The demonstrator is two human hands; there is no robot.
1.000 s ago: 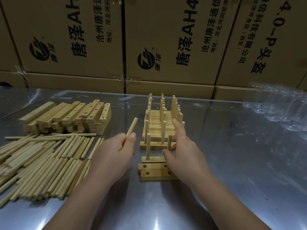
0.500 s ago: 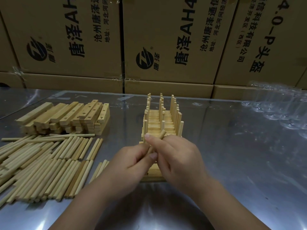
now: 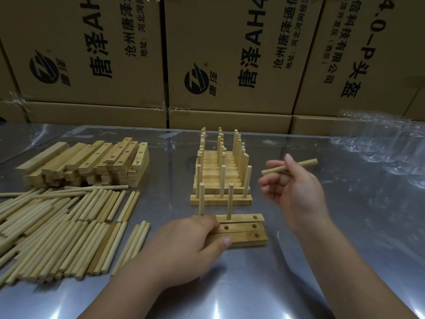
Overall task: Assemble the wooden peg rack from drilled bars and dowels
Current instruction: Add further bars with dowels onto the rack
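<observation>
A second dowel now stands in the rear bar. The left hand clamps the bars; the right hand pinches the next dowel, likely for the last hole.

— What is the left hand doing?

— It is lying low, palm down, with its fingers curling over the left end of the drilled bars and the thumb pressing against their near side. Its forearm is stretching in from the lower left.

— And the right hand?

— It is hovering higher, off to the right, pinching a dowel under the thumb, the other fingers curling loosely below. Its forearm is slanting in from the lower right.
</observation>
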